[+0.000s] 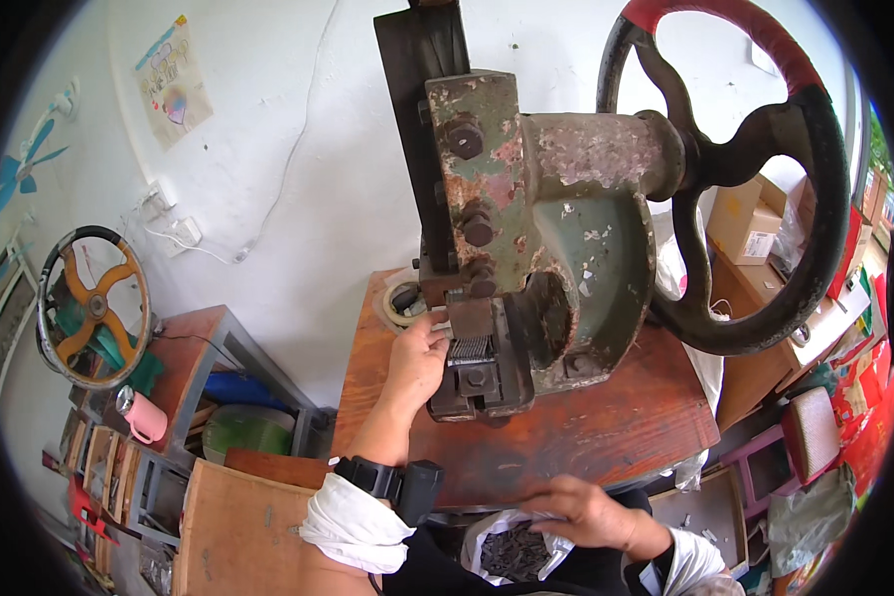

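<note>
In front of me stands a worn green hand press (591, 238) with a big black-and-red handwheel (695, 159). My left hand (414, 368) is at the left side of its die (482, 382), thumb and fingers drawn together by the metal block (470, 320) under the ram. What they pinch, if anything, is too small to make out. A ribbed row of thin metal pieces (471, 350) lies at the front of that block. Above a white bag (475, 551) of small dark pieces (513, 554) is my right hand (591, 515), its fingers smeared by motion.
The press stands on a reddish wooden table (586, 427), with a tape roll (403, 301) behind my left hand. At left are a wooden board (238, 526), a pink cup (141, 415) and a second handwheel (94, 306). Cardboard boxes (745, 219) and a purple stool (765, 467) crowd the right.
</note>
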Demonstrator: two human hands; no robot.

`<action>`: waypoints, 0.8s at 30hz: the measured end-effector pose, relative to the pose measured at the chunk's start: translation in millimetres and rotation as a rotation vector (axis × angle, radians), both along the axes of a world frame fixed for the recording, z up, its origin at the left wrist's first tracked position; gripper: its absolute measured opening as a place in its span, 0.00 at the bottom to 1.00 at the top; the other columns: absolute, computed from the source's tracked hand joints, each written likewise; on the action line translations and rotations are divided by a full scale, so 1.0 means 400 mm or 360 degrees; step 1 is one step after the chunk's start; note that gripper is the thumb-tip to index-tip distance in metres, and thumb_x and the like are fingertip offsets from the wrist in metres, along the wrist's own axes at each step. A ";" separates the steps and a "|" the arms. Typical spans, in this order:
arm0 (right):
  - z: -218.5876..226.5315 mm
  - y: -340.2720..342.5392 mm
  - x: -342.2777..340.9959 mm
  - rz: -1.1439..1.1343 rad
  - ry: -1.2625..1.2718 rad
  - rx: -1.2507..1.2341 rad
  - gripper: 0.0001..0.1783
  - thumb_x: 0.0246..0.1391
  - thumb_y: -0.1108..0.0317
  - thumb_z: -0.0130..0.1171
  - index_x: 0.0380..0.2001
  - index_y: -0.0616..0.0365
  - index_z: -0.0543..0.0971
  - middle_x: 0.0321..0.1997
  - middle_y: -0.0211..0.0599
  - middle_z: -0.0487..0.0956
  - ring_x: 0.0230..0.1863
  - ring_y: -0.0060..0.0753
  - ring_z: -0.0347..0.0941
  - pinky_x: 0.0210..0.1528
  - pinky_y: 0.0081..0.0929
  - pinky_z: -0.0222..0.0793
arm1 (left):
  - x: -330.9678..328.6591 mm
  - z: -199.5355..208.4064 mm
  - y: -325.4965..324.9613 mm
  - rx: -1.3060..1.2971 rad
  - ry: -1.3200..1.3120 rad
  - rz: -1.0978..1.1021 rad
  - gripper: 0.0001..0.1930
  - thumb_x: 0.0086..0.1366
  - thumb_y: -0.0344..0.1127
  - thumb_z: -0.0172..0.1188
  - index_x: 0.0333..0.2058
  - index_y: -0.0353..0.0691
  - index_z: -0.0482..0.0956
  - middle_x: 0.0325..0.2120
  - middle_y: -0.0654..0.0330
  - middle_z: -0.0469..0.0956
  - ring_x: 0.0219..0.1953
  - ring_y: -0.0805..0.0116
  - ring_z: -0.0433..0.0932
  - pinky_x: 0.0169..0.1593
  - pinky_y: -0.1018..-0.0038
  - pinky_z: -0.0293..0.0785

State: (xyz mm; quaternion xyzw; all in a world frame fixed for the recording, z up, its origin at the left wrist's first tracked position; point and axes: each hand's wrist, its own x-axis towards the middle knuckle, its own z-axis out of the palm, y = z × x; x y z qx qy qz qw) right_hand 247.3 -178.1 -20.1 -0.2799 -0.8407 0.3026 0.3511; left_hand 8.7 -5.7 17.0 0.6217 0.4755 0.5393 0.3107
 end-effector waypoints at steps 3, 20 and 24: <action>0.055 0.083 0.001 -0.0151 -0.0014 0.0147 0.15 0.44 0.71 0.64 0.38 0.56 0.78 0.45 0.40 0.75 0.40 0.44 0.73 0.43 0.34 0.72 | 0.037 -0.005 -0.031 0.0070 0.0301 0.0338 0.14 0.51 0.20 0.59 0.38 0.36 0.75 0.36 0.47 0.78 0.39 0.53 0.78 0.44 0.70 0.72; 0.089 0.385 -0.196 -0.1111 0.0051 0.0458 0.26 0.28 0.63 0.73 0.32 0.63 0.76 0.33 0.43 0.75 0.36 0.47 0.73 0.39 0.35 0.70 | 0.009 -0.066 0.001 0.0388 0.0342 0.0294 0.12 0.49 0.25 0.62 0.35 0.33 0.79 0.36 0.51 0.75 0.44 0.51 0.71 0.48 0.65 0.69; 0.090 0.391 -0.209 -0.1218 -0.0050 0.0478 0.27 0.28 0.59 0.73 0.33 0.60 0.76 0.38 0.42 0.75 0.43 0.48 0.70 0.41 0.39 0.69 | 0.013 -0.051 0.001 0.0370 0.0376 0.0264 0.12 0.49 0.24 0.62 0.35 0.33 0.79 0.36 0.52 0.76 0.44 0.51 0.71 0.49 0.65 0.69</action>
